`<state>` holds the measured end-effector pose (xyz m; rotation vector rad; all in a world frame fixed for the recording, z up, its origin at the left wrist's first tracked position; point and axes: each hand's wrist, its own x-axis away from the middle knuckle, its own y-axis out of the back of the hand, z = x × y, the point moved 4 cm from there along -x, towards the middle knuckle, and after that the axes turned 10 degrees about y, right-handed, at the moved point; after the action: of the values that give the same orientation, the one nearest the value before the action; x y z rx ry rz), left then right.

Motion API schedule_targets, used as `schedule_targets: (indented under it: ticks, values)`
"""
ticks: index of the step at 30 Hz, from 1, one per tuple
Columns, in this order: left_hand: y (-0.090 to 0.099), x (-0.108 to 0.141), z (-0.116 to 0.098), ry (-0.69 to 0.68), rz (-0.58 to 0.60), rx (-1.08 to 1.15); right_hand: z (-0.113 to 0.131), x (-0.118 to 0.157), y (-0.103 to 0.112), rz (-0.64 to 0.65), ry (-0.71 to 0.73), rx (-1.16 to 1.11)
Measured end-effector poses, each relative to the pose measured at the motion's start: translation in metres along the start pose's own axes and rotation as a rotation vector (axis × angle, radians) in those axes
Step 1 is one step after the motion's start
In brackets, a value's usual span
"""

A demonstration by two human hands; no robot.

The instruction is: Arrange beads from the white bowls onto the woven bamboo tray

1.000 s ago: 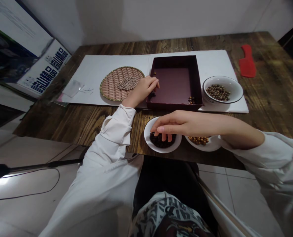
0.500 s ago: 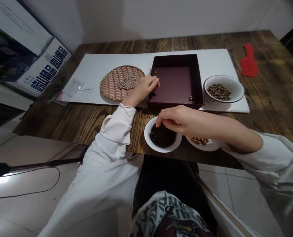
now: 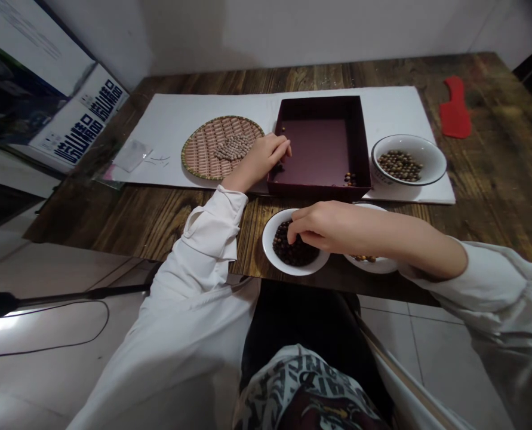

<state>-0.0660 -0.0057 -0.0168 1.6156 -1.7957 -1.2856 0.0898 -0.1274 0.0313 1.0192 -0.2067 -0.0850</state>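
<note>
My left hand [image 3: 264,156] lies over the left wall of a dark maroon open box [image 3: 323,190], fingers curled over the rim and thumb hidden. Down in a white bowl [image 3: 269,254] of dark round beads [image 3: 295,252] are the fingertips of my right hand [image 3: 322,227], pinched together; whatever is between them is too small to make out. Under my right wrist, partly covered, stands a second white bowl [image 3: 384,266] with yellow-brown beads [image 3: 365,258]. A few beads [image 3: 350,178] lie in the box's near right corner, and some dark ones by its left wall.
Left of the box, a round woven tray [image 3: 198,152] carries pale beads [image 3: 233,147]. A rimmed white bowl [image 3: 433,164] of brownish beads stands to the right. Farther right lies a red scraper-like tool [image 3: 456,116]. A clear plastic bag [image 3: 131,156] rests on the white board [image 3: 167,116].
My right hand has lowered slightly toward me, its fingertips going deeper into the dark beads. My left hand stays at the box wall.
</note>
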Motion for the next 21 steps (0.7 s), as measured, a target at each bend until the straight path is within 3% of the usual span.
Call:
schedule_targets:
  ticks: [15,18,21]
  values:
    - [-0.0021,-0.0021,0.0038,-0.061,-0.028,0.005,-0.0031,-0.0024,-0.0032,0.023,-0.094,0.027]
    - [-0.0018,-0.0016,0.0035,-0.055,-0.023,0.015,-0.0046,-0.0024,-0.0015,0.005,-0.068,0.057]
    - [-0.0015,-0.0011,0.0033,-0.042,-0.019,0.013,0.0041,-0.0016,0.0050,-0.095,0.030,0.222]
